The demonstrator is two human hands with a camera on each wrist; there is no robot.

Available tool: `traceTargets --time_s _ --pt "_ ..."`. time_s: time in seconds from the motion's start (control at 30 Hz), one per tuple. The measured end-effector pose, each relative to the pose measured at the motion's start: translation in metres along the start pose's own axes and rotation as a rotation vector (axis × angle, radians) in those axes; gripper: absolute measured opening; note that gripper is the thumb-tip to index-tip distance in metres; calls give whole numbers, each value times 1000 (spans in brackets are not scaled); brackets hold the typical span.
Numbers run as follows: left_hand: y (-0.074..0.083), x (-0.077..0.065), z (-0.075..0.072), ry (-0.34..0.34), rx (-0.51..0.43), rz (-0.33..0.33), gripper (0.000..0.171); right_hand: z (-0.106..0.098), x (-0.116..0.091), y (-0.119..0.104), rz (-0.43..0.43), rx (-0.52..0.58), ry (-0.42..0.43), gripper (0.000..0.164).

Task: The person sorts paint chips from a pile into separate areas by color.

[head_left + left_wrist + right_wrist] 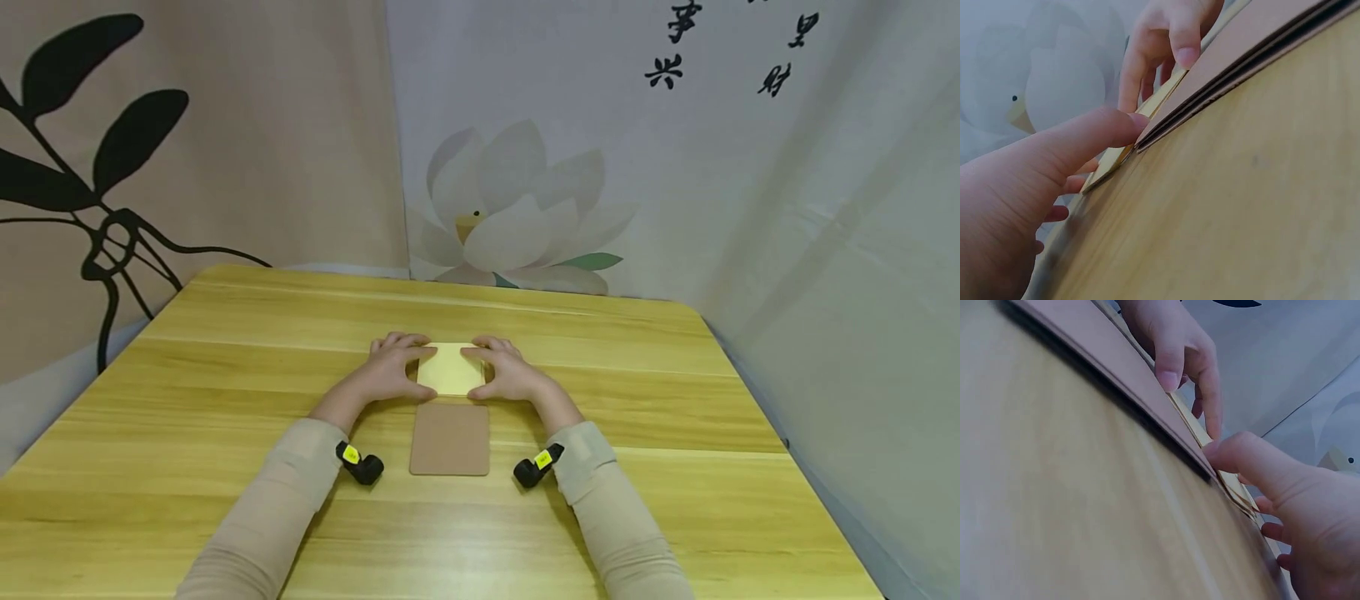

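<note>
A thin stack of pale yellow square sheets (451,371) lies flat on the wooden table. My left hand (390,368) holds its left edge, thumb at the near corner and fingers along the far side. At the opposite edge my right hand (510,372) grips it the same way. Just nearer to me is a brown square pad (450,440). In the left wrist view, the brown pad (1229,62) shows two layers with a dark gap between. The right wrist view has the edges of the yellow sheets (1233,485) slightly spread near my right thumb.
The wood-grain table (645,500) has rounded far corners. Behind it hangs a pale curtain (300,125) printed with dark leaves, a lotus and black characters. On each cuff sits a small black wrist camera (367,469).
</note>
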State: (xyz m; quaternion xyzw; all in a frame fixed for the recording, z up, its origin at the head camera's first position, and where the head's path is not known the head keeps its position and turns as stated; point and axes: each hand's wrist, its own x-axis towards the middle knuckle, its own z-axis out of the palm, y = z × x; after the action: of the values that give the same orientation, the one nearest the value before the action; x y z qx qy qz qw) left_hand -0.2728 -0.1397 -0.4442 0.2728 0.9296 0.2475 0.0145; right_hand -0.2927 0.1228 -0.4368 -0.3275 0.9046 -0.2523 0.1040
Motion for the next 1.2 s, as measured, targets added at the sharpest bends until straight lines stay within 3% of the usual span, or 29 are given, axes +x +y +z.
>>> traceTargets --time_s 0.53,0.9,1.2 --pt "-4 1 4 -12 -17 -1 83 0 -3 -1 17 -17 -20 76" --pt "6 0 -5 9 10 6 80 -4 -9 0 46 -3 36 75" --pt "16 -5 -13 22 54 1 77 -15 -24 3 52 -66 98 71"
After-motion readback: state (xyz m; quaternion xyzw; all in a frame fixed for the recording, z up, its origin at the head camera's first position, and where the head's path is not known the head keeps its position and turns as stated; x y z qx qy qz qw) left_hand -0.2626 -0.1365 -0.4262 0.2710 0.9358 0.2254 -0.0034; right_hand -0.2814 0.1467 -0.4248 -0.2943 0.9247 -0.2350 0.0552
